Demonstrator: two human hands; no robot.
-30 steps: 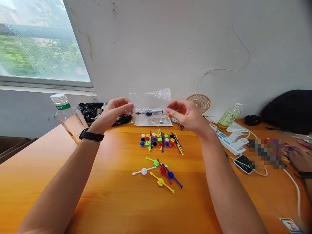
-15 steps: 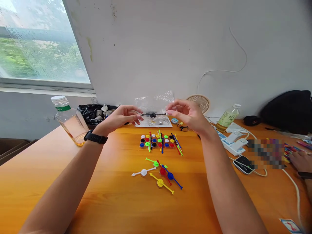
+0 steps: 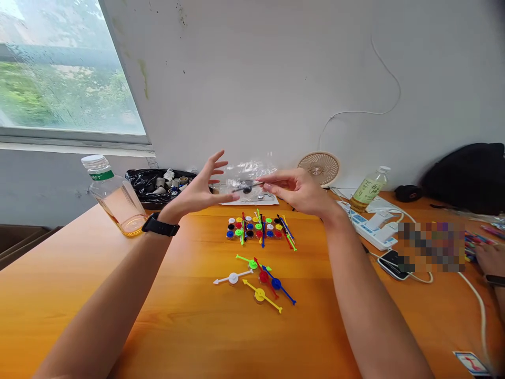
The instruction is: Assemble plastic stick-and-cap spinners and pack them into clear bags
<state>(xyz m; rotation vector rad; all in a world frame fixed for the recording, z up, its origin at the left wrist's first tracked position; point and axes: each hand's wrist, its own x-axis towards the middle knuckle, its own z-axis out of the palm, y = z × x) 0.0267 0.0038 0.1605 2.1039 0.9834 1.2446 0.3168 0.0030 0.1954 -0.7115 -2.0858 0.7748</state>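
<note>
Nearest, at the lower right of the frame, a small card [image 3: 471,363] lies flat on the wooden table [image 3: 189,337]; in the lower middle rest a yellow spinner [image 3: 260,295], a blue spinner [image 3: 276,283], a red spinner [image 3: 263,276], a white spinner [image 3: 233,278] and a green spinner [image 3: 253,263], close together with their arrows pointing various ways; just above them in the frame, small coloured discs [image 3: 270,233] sit in rows, with loose arrows [image 3: 263,239] lying across them in bunches; at the right edge another person's hand [image 3: 487,260] reaches in, right of a white power strip [image 3: 371,231]; in the centre of the frame a black spinner [image 3: 247,187] is held up, its right end pinched between thumb and fingers of the right hand [image 3: 302,192]; the left hand [image 3: 197,192] is spread wide, its thumb at the spinner's left end, though blur hides whether it touches; beyond are a clear plastic bag [image 3: 252,169], a black bag [image 3: 144,181] at centre left and a round fan [image 3: 321,167] at centre right, against a pale wall [image 3: 252,79]; a window [image 3: 67,68] fills the upper left.
</note>
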